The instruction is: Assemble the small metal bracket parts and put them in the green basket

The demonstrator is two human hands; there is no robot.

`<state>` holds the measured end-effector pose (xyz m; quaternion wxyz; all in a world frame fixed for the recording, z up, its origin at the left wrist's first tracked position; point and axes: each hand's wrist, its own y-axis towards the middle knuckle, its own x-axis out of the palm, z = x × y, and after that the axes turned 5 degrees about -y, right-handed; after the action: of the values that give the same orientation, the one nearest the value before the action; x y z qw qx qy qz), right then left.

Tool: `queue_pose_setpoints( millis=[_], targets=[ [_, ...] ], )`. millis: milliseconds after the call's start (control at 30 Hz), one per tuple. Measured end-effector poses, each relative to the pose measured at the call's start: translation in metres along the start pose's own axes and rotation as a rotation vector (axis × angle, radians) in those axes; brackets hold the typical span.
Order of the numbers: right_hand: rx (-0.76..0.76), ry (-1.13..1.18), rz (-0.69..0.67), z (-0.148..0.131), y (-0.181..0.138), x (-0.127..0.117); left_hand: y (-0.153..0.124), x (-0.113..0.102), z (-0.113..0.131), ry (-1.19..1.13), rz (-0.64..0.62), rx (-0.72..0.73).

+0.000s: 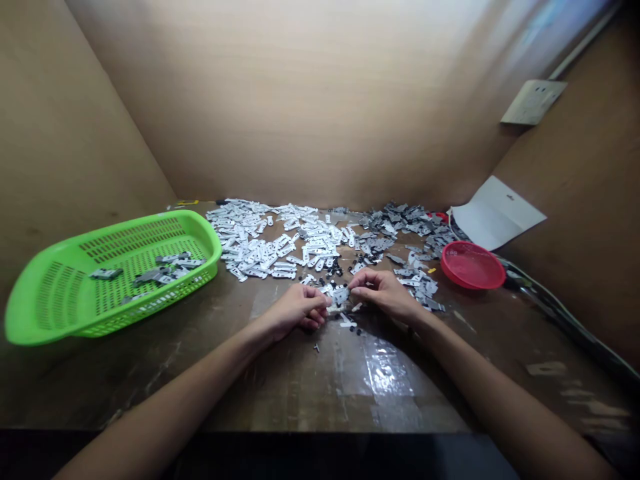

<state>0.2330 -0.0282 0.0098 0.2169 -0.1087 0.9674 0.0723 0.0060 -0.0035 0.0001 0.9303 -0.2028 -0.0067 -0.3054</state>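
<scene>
My left hand is closed at the middle of the table, thumb and fingers pinching the near edge of a small grey metal plate. Facing it, my right hand has its thumb and forefinger closed at the plate's other side. Fingers partly cover the plate, so its full outline is hidden. Small black parts lie scattered just behind the hands. A few white strips and black round pieces lie in front of them. A tiny metal pin rests nearer the table's front.
A green perforated basket on the left holds several assembled metal pieces. White metal strips pile up at the back, grey metal pieces at back right. A red bowl, white card and cable stand right, below a wall socket.
</scene>
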Motion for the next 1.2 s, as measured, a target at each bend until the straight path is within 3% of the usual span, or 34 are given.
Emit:
queue_pose_setpoints(
  millis=[233,467,633,767,900,1033,1200],
  targets=[
    [-0.082,-0.183,-0.007,-0.001,0.000,0.000,0.001,0.000,0.000,-0.046,0.025,-0.006],
    [-0.099,-0.198,0.007,-0.003,0.000,0.001,0.000,0.000,0.000,-0.060,0.029,-0.007],
    [-0.064,-0.188,0.118,-0.003,0.000,-0.015,0.000,0.000,0.000,-0.069,0.027,-0.017],
    [-0.005,-0.444,0.261,0.002,0.001,-0.033,0.000,-0.001,0.000,-0.069,0.021,-0.014],
    [0.012,-0.603,0.165,0.010,0.002,-0.038,0.000,-0.002,0.001,-0.059,0.015,-0.020],
    [-0.029,-0.734,0.154,0.022,0.006,-0.029,0.001,-0.002,0.001,-0.053,0.009,-0.027],
    [-0.048,-0.773,0.083,0.030,0.008,-0.024,0.001,-0.001,0.003,-0.039,0.013,-0.043]
  ],
)
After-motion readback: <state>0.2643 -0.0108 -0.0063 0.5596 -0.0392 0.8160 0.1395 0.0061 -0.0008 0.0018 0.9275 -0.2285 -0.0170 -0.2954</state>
